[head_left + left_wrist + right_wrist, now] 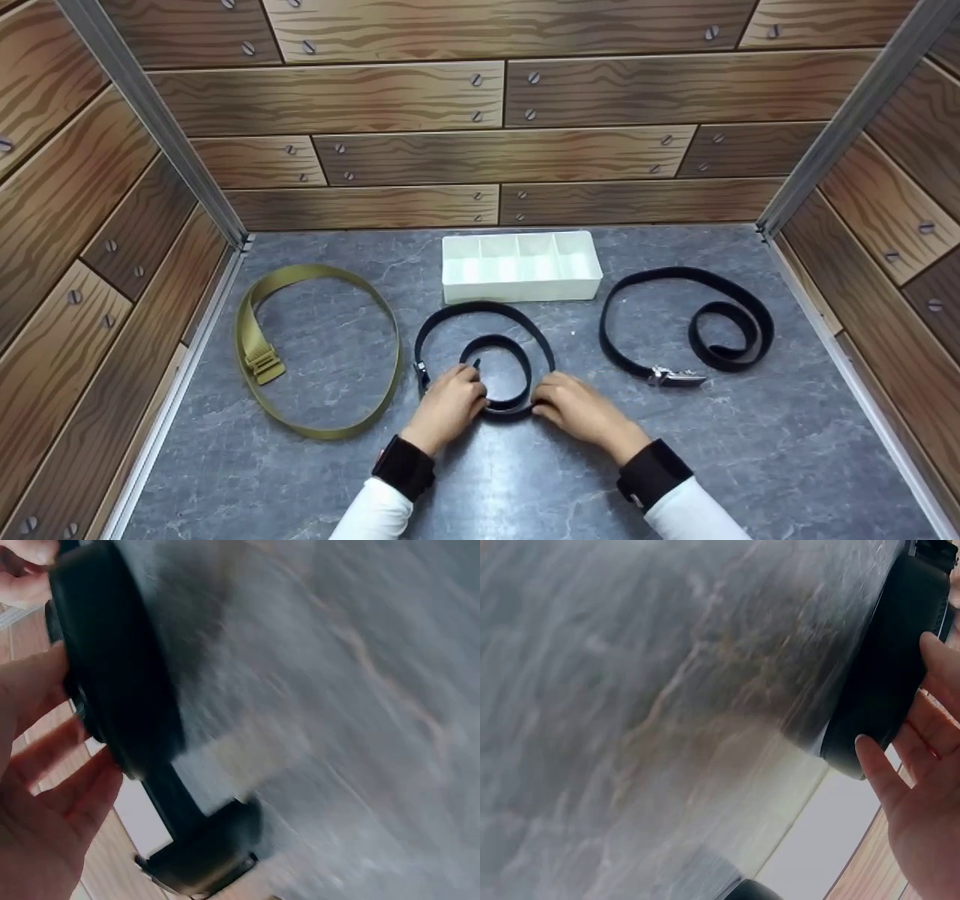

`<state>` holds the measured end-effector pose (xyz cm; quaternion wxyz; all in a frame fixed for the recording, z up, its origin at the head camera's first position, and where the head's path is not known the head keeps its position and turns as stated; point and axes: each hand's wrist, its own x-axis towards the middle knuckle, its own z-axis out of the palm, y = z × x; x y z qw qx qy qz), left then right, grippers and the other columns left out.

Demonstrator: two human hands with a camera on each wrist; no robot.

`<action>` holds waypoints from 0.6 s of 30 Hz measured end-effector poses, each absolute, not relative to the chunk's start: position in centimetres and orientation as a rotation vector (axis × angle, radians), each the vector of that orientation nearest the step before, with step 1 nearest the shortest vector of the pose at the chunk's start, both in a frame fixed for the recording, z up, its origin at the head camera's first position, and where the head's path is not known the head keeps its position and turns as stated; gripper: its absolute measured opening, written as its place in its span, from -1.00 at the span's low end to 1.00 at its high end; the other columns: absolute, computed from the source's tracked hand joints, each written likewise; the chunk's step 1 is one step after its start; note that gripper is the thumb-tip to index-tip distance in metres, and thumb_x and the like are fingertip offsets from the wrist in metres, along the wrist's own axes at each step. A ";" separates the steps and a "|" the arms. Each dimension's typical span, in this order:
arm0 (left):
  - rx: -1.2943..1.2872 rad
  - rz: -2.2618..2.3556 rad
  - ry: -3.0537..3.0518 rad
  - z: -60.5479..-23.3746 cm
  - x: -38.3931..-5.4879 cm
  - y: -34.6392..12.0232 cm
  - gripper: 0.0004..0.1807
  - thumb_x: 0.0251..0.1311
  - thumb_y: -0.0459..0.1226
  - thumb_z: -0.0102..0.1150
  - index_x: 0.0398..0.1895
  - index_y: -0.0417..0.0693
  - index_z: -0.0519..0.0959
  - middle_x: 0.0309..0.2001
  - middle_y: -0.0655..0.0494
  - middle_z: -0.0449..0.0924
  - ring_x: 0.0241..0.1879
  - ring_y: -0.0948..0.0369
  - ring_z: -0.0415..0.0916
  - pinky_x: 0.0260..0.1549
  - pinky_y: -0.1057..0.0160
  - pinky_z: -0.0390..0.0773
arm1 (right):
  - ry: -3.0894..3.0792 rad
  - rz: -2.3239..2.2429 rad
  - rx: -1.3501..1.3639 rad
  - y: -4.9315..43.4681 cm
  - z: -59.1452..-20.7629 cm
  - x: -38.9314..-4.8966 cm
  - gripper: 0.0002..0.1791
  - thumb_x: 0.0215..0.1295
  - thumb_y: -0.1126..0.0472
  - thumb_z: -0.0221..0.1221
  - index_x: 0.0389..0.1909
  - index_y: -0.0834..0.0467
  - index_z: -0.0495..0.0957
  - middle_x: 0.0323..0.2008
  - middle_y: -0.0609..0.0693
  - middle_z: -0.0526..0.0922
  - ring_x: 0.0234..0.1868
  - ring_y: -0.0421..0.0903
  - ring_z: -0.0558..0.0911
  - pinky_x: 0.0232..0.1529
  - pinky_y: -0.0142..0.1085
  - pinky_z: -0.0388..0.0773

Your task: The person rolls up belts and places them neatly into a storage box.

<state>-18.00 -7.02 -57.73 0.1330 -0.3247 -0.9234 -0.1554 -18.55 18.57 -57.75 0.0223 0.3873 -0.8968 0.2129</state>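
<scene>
A black belt (480, 307) stands on its edge in the middle, its outer loop curving round a smaller inner coil (525, 367). Its silvery buckle (420, 367) is at the left of the loop. My left hand (452, 397) grips the near left part of the coil, fingers curled at the strap. On the near right, my right hand (581, 409) pinches the strap between thumb and fingers. In the left wrist view, fingers reach behind the black strap (112, 660). The right wrist view shows fingertips (866, 746) against the strap's face.
Behind the belt stands a white divided tray (521, 289). An olive webbing belt (395, 352) lies looped to the left. Another black belt (611, 330), partly coiled with a silver buckle (667, 376), is on the right. Wood-patterned walls (405, 157) enclose the grey marbled surface (757, 457).
</scene>
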 end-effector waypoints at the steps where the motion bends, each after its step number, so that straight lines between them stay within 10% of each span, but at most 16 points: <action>1: -0.954 -0.433 -2.676 -57.8 -18.1 -7.2 -0.86 0.16 -0.18 0.32 -0.46 -0.03 0.66 -0.28 0.09 0.58 -0.03 0.04 0.53 0.05 0.01 0.47 | -2.782 0.670 1.196 18.7 -57.7 -18.6 -0.91 0.27 0.18 0.28 -0.26 0.10 0.67 -0.25 -0.12 0.60 -0.16 -0.12 0.56 -0.06 -0.18 0.52; 6: -1.012 -0.391 -2.635 -57.9 -18.7 -8.2 -0.85 0.13 -0.18 0.31 -0.51 -0.03 0.65 -0.35 0.11 0.64 0.01 0.08 0.57 0.23 -0.09 0.30 | -2.809 0.719 1.170 20.0 -57.7 -19.4 -0.90 0.26 0.18 0.28 -0.30 0.13 0.67 -0.24 -0.11 0.58 -0.15 -0.13 0.55 -0.05 -0.19 0.53; 13: -0.885 -0.378 -2.666 -58.0 -18.5 -8.6 -0.84 0.16 -0.18 0.31 -0.53 0.02 0.65 -0.49 0.20 0.56 -0.37 0.15 0.56 -0.36 0.14 0.54 | -2.804 0.699 0.960 22.7 -57.9 -20.9 -0.92 0.17 0.21 0.35 -0.33 0.10 0.68 -0.29 -0.11 0.58 -0.20 -0.12 0.57 -0.09 -0.18 0.55; 18: -0.840 -0.439 -2.694 -58.4 -18.3 -8.2 -0.83 0.18 -0.23 0.30 -0.55 -0.01 0.59 -0.50 0.16 0.51 -0.37 0.13 0.54 -0.42 0.16 0.55 | -2.822 0.595 0.926 21.6 -57.5 -20.1 -0.85 0.17 0.24 0.35 -0.25 0.18 0.66 -0.22 -0.01 0.59 -0.12 -0.01 0.57 -0.01 -0.11 0.53</action>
